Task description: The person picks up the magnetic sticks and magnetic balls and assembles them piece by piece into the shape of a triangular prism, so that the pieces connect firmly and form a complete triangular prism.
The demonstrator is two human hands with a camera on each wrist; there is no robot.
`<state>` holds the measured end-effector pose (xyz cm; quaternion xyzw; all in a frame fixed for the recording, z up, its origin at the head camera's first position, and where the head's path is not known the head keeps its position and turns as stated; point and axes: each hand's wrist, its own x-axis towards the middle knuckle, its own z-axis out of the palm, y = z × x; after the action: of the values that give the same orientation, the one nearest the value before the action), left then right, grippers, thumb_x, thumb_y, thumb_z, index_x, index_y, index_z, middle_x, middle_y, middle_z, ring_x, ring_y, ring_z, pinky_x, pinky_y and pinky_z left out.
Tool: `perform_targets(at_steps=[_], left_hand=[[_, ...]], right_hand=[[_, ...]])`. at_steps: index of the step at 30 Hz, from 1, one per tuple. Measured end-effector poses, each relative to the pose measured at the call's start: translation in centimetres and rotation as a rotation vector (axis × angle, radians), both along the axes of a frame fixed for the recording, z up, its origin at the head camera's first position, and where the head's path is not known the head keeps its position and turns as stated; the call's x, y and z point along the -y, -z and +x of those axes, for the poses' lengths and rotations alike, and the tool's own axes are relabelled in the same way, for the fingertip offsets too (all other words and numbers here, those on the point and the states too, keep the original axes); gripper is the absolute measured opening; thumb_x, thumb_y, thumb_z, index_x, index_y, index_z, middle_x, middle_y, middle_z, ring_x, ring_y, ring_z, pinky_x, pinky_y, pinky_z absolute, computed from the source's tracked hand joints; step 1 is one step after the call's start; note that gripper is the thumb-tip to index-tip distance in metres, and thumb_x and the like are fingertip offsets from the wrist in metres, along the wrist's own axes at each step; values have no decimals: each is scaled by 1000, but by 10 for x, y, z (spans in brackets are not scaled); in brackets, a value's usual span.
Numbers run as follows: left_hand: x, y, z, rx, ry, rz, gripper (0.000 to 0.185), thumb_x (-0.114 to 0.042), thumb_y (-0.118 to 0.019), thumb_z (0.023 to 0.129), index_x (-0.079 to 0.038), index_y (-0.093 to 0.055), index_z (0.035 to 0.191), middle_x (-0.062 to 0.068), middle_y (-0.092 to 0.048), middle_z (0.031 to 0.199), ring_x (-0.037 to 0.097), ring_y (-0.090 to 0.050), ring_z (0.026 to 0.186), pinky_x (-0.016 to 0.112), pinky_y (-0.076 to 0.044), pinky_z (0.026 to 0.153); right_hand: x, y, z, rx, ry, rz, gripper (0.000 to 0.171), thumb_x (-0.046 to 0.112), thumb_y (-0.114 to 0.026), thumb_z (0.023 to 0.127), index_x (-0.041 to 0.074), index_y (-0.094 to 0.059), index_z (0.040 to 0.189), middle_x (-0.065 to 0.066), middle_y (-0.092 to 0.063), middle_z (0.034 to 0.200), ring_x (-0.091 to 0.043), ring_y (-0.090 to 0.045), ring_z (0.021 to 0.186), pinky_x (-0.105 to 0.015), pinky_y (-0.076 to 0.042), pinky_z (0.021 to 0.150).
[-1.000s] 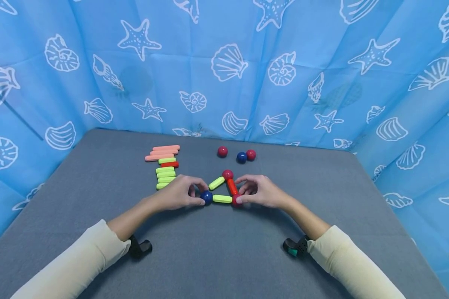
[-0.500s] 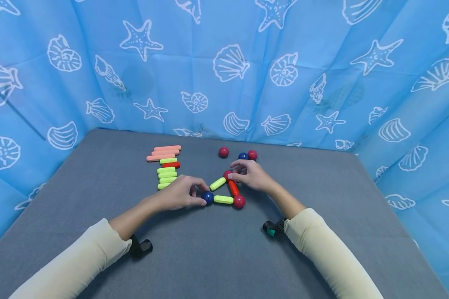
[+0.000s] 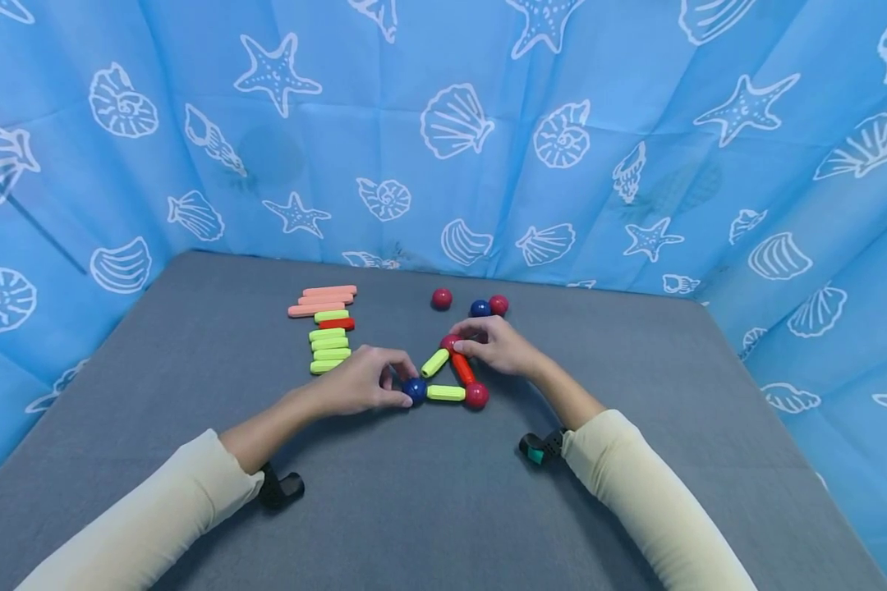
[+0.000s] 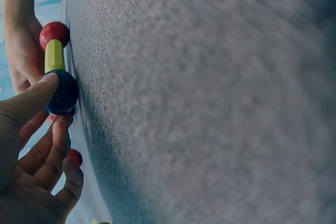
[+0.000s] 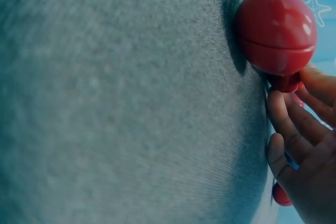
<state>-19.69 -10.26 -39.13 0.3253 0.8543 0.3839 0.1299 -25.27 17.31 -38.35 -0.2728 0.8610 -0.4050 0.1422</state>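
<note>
My left hand (image 3: 358,379) pinches a blue ball (image 3: 415,391) between thumb and fingers. A yellow-green rod (image 3: 446,393) joins that ball to a red ball (image 3: 476,396) at the near right. From there a red rod (image 3: 462,368) runs up to another red ball (image 3: 451,343), which my right hand (image 3: 497,345) pinches. A second yellow-green rod (image 3: 435,363) slants down from the upper red ball; its lower end lies close to the blue ball, apparently apart from it. In the right wrist view the near red ball (image 5: 275,32) partly hides the red rod behind it.
Pink rods (image 3: 321,301), several yellow-green rods (image 3: 330,345) and a red rod (image 3: 337,324) lie stacked at the left. Behind the joined pieces sit a red ball (image 3: 442,299) and a blue ball (image 3: 480,309) beside another red ball (image 3: 498,305). A patterned blue curtain surrounds the grey table.
My right hand has gone from the near red ball up to the far one. The slanting yellow-green rod has turned steeper, and the joined pieces have shifted slightly right, with my left hand keeping its pinch.
</note>
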Motion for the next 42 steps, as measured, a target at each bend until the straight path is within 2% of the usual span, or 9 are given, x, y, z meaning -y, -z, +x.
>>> perform_targets(at_steps=[4, 11, 16, 21, 26, 30, 36, 39, 42], left_hand=[[-2, 0, 0, -3, 5, -2, 30, -20, -80, 85, -14, -68, 113, -3, -65, 101, 13, -58, 72, 27, -50, 66], [-6, 0, 1, -12, 11, -5, 29, -20, -80, 85, -14, -68, 111, -3, -65, 100, 12, -58, 72, 26, -49, 65], [-12, 1, 3, -38, 13, -6, 29, -21, -80, 85, -14, -68, 110, -3, -65, 100, 11, -57, 71, 26, -50, 65], [-17, 0, 5, -66, -1, -21, 29, -22, -81, 85, -14, -68, 110, -4, -64, 98, 11, -57, 71, 26, -50, 65], [-15, -2, 5, -69, 0, -38, 32, -23, -81, 85, -14, -68, 112, -3, -65, 101, 11, -57, 72, 26, -50, 65], [-3, -7, 4, -71, -2, -52, 36, -24, -80, 85, -12, -69, 117, -1, -68, 105, 11, -58, 74, 27, -51, 67], [37, -17, 1, -171, -75, -73, 33, -16, -81, 84, -6, -73, 114, 4, -72, 104, 11, -60, 78, 27, -52, 68], [57, -18, 0, -223, -113, -125, 27, -13, -81, 83, -6, -75, 108, 4, -73, 100, 11, -61, 77, 28, -52, 66], [71, -18, 0, -272, -149, -206, 27, -13, -82, 82, -6, -76, 107, 5, -73, 100, 13, -63, 79, 34, -54, 69]], right_hand=[[1, 1, 2, -2, -11, -11, 31, 15, -65, 97, 3, -65, 125, -11, -66, 118, -24, -59, 101, -37, -51, 90], [1, 2, 5, -7, 0, -21, 36, 13, -63, 98, -1, -60, 131, -15, -64, 125, -28, -60, 112, -44, -49, 98], [-13, -1, 17, -6, 17, -21, 45, 17, -61, 99, -3, -53, 138, -19, -63, 128, -32, -62, 110, -44, -52, 93], [-32, 1, 30, -16, -65, -17, 49, 17, -67, 95, -4, -53, 138, -18, -65, 124, -27, -64, 98, -37, -54, 85], [-42, 0, 43, 15, -123, 7, 57, 20, -73, 91, 4, -53, 141, -10, -64, 123, -22, -62, 90, -31, -54, 74], [-43, 0, 47, 2, -146, 25, 54, 22, -74, 91, 6, -56, 140, -5, -66, 118, -21, -61, 92, -31, -52, 74], [-43, 0, 46, 33, -152, 8, 53, 20, -74, 91, 9, -57, 140, -6, -65, 120, -23, -60, 95, -32, -53, 78], [-45, 1, 46, 40, -146, 17, 54, 21, -74, 91, 9, -57, 140, -6, -65, 119, -23, -59, 95, -32, -52, 77], [-46, 1, 46, 46, -140, 19, 54, 21, -73, 91, 9, -56, 141, -5, -64, 118, -23, -59, 95, -32, -51, 77]])
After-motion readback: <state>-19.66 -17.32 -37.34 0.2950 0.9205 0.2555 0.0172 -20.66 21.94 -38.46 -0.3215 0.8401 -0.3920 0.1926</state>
